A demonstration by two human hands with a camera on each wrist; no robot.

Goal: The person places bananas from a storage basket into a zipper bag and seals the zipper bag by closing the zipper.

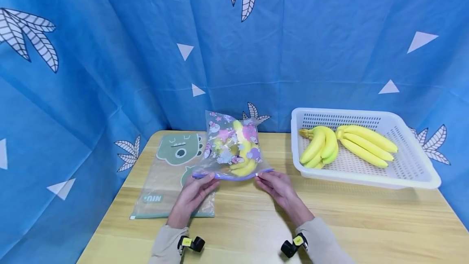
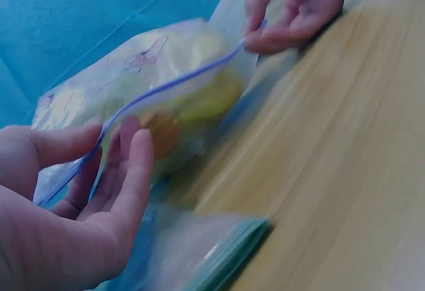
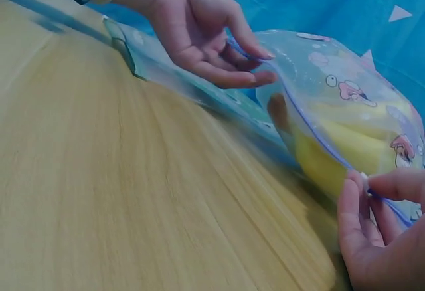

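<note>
A clear zipper bag (image 1: 223, 150) printed with pink and purple cartoon figures stands on the table, with yellow bananas (image 1: 244, 150) and other fruit showing through it. Along its near edge runs a purple zip strip (image 1: 234, 178). My left hand (image 1: 198, 192) pinches the left part of this strip between thumb and fingers. At the strip's right end, my right hand (image 1: 277, 188) pinches the small white slider (image 3: 364, 183). In the left wrist view a brownish-orange round shape (image 2: 161, 133) shows inside the bag, blurred by the plastic.
Flat on the table at left lies another clear bag (image 1: 157, 186) with a green cartoon print, partly under my left hand. A white plastic basket (image 1: 360, 180) at right holds two bunches of bananas (image 1: 320, 146). Blue curtain (image 1: 311, 52) hangs behind the wooden table (image 1: 249, 231).
</note>
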